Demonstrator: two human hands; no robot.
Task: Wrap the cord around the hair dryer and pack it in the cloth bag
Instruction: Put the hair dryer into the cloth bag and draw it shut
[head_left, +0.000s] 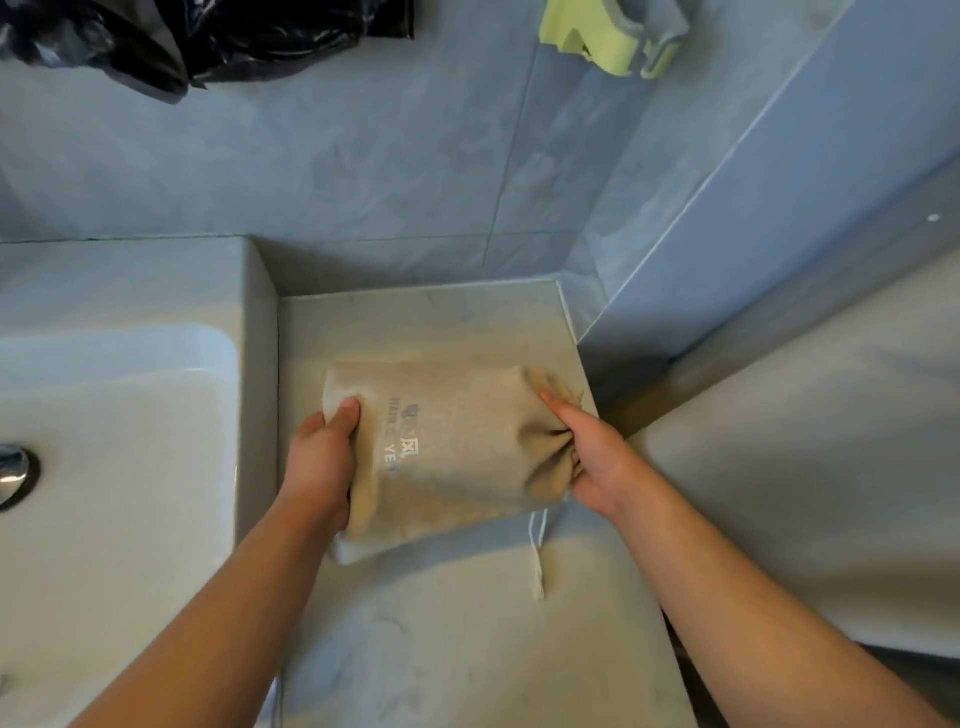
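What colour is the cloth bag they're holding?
Beige, with pale silvery lettering printed on the cloth bag; the head view shows it.

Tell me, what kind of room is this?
Most likely a bathroom. There's a white sink with a drain, a countertop beside it, and blue tiled walls behind.

Both bare forearms reach forward from the bottom of the view, angling in toward each other. The left hand (322, 462) curls closed, thumb up on top and fingers tucked underneath, wrist nearly straight. The right hand (592, 457) is pinched tight, index finger stretched forward along the top, the other fingers bunched inward, palm turned left. The two hands sit level, well apart.
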